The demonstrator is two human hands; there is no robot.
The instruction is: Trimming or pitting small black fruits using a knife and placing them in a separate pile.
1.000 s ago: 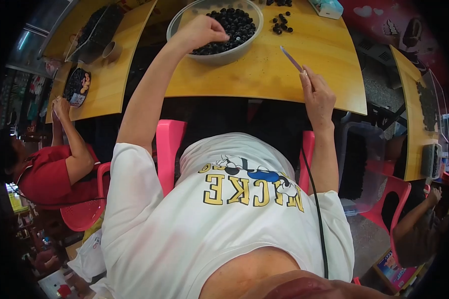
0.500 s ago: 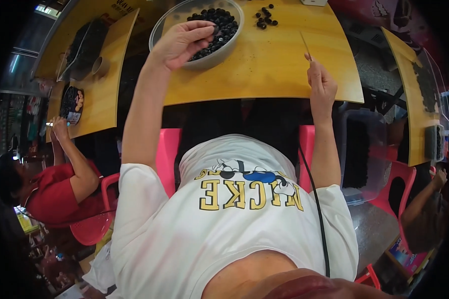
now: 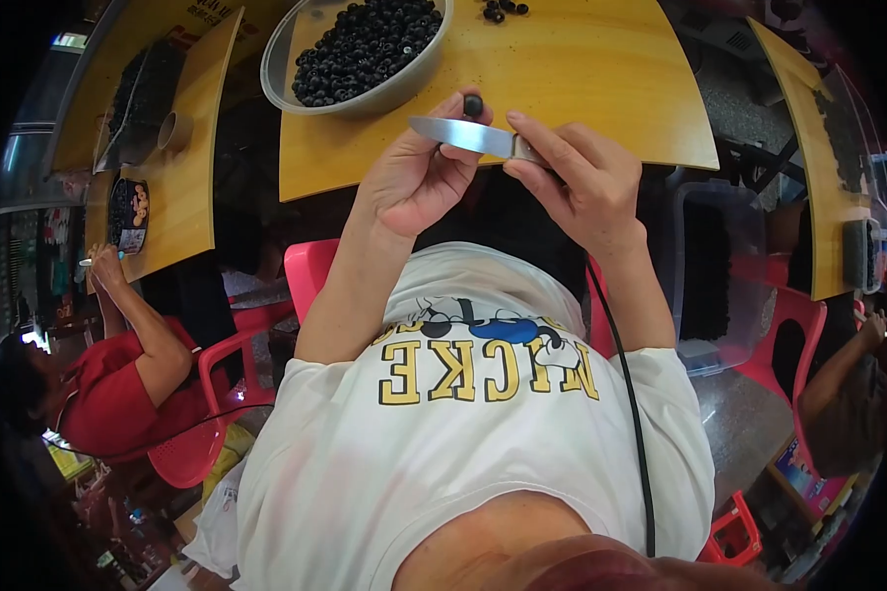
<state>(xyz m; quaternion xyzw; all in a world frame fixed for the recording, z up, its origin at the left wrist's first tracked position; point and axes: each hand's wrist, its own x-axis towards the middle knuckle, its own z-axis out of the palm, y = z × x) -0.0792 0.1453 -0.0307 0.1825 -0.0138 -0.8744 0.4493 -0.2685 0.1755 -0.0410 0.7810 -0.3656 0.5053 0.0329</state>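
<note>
My left hand [image 3: 414, 182] pinches a small, round, black fruit-like piece [image 3: 473, 104] between thumb and fingertips, just past the table's near edge. Closed round a short handle, my right hand [image 3: 591, 182] holds a knife [image 3: 458, 133]. Its broad, shiny blade points left and lies across in front of my left fingers, close to the piece; whether it touches cannot be made out. Beyond my left hand stands a clear plastic bowl [image 3: 365, 103] with many similar black pieces [image 3: 360, 54], some showing pale-centred holes. A few more loose pieces [image 3: 503, 10] lie at the table's far side.
The yellow wooden table [image 3: 562, 79] spans the front. A clear bin [image 3: 715, 286] of dark material stands right of me. At left, a person in red [image 3: 118, 384] works at another table [image 3: 192, 177]; another person's arm [image 3: 848, 364] is far right. A black cable [image 3: 626, 394] hangs along my shirt.
My left hand has come back from over the bowl with a black piece. My right hand has moved left and turned the knife sideways, so the hands now meet. The view has shifted slightly.
</note>
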